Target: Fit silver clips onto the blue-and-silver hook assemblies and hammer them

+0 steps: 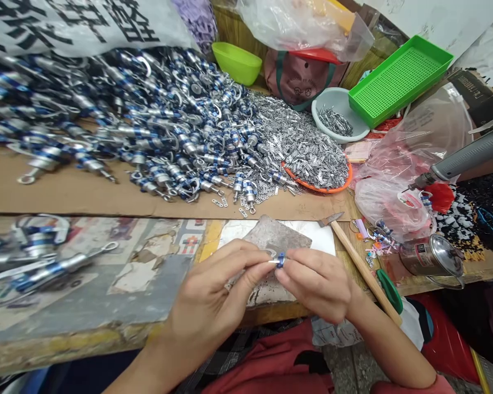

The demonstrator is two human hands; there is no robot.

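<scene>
Between both hands, over the metal plate [273, 232], is a small blue and silver metal part [280, 259]. My left hand [225, 279] is closed, pinching a pale end of it between thumb and forefinger. From the other side my right hand [322, 276] pinches the blue portion with thumb and fingertips. My fingers hide most of the part. A hammer [363, 265] with a wooden handle lies to the right of my right hand. Several finished-looking blue and silver metal pieces [45, 257] lie on the bench at the left.
A large heap of blue and silver pieces [156, 126] covers the cardboard behind. Flat metal links [312, 153] pile up beside it. A bowl of pins [318, 106], a green tray [402, 82], a power screwdriver [468, 156] and a lidded metal mug [431, 257] stand on the right.
</scene>
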